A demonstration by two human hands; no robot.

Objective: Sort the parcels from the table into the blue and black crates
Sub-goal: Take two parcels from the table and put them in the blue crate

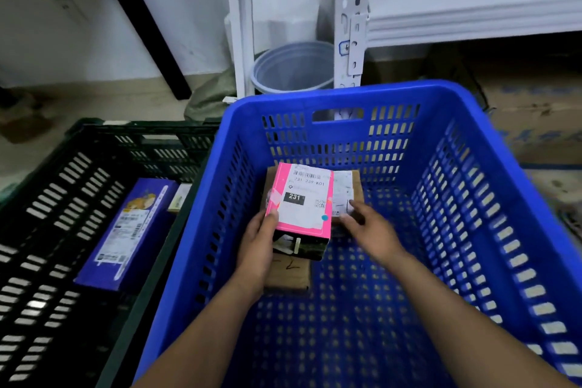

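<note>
White shelving (349,25) and a grey bucket (293,69) stood behind the two crates on the floor.

Inside the blue crate (346,94), my left hand (258,242) held the pink parcel (302,198) at its near left corner, fingers (269,219) clamped on it, above a brown parcel (289,274). My right hand (371,227) rested on a labelled brown parcel (354,179) just right of the pink one, fingers (357,208) apart and fairly straight. To the left, the black crate (78,167) held a purple parcel (126,236).

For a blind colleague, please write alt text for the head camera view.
A person's left hand holds a pink labelled parcel inside the blue crate, while the right hand touches a brown parcel behind it. A purple parcel lies in the black crate alongside.
</note>
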